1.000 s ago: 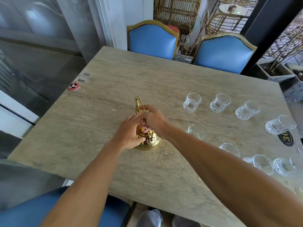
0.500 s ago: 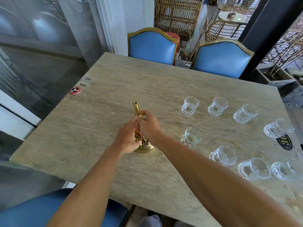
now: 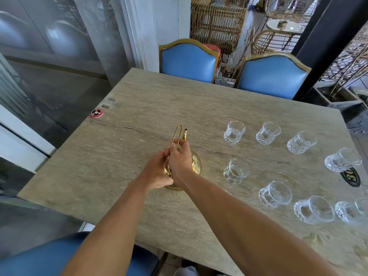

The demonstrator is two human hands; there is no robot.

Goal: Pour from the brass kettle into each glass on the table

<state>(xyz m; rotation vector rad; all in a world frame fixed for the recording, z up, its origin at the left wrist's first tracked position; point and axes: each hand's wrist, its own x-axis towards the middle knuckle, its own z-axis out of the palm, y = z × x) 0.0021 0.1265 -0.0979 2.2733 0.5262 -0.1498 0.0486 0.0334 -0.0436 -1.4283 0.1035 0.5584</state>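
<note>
The brass kettle [image 3: 196, 166] stands on the stone table [image 3: 139, 120] near its middle, its thin loop handle and its spout rising toward the far side. My right hand [image 3: 180, 159] is closed around the handle just above the body. My left hand [image 3: 156, 173] grips the kettle's left side and hides much of it. Several cut-crystal glasses stand to the right in two rows: the nearest glass [image 3: 235, 170] is a short way right of the kettle, and a far-row glass [image 3: 234, 132] sits beyond it. The glasses look empty.
Two blue chairs with gold frames [image 3: 188, 60] [image 3: 271, 76] stand at the table's far edge. A small red round disc [image 3: 96, 113] lies near the left edge. A black oval label [image 3: 351, 177] sits at the right. A blue seat [image 3: 49, 255] is below me.
The kettle's handle has swung more upright and the spout now shows beside it. Both hands stay on the kettle. The view has shifted slightly, bringing more glasses into sight.
</note>
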